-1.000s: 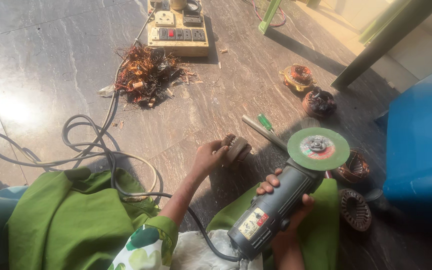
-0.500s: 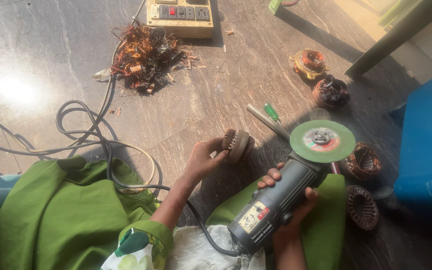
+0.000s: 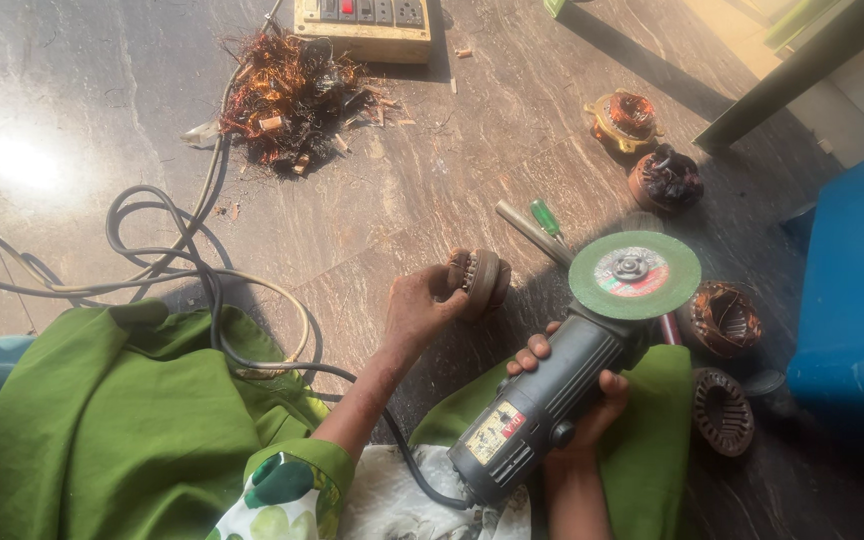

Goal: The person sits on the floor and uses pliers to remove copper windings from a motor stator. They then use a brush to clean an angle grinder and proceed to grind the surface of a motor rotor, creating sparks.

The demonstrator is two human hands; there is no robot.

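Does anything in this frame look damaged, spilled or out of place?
Yes. A tangled heap of copper wire scraps lies loose on the floor by the switch box, bits scattered around it. The power cable loops across the green cloth. The angle grinder shows no guard over its green disc.

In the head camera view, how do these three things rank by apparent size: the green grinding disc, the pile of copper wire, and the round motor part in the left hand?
1. Pile of copper wire, though it lies farther away.
2. Green grinding disc.
3. Round motor part in the left hand, clearly the smallest.
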